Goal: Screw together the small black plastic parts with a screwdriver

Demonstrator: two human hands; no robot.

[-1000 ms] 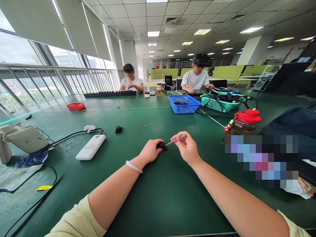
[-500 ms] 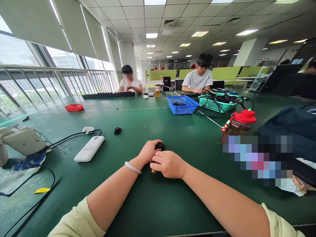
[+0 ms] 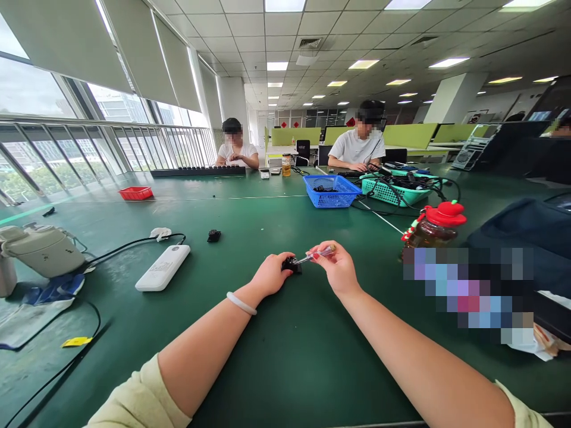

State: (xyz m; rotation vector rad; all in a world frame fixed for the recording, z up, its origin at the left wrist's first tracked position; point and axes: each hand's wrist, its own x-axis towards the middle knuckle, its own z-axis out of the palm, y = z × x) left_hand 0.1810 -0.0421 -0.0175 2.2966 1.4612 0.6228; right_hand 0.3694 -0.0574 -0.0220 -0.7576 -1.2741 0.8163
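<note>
My left hand (image 3: 270,276) is closed around a small black part (image 3: 292,266) on the green tabletop; its exact kind is too small to tell. In my right hand (image 3: 338,270) is a small screwdriver (image 3: 323,252) with a clear and red handle, pinched between the fingers. Its metal shaft slants down to the left, and the tip meets the top of the black part. Further off to the left lies a similar small black piece (image 3: 214,235), touched by neither hand.
A white power bank (image 3: 163,268) with a cable lies left. Blue (image 3: 332,199) and green (image 3: 392,193) baskets, the green one full of cables, stand ahead. A red-lidded bottle (image 3: 435,229) and dark bag (image 3: 521,249) are right; a red tray (image 3: 136,193) sits far left. Two people sit opposite.
My right hand has moved right and up, away from my left hand, and the screwdriver now slants in from the right. My left hand stays on the black part.
</note>
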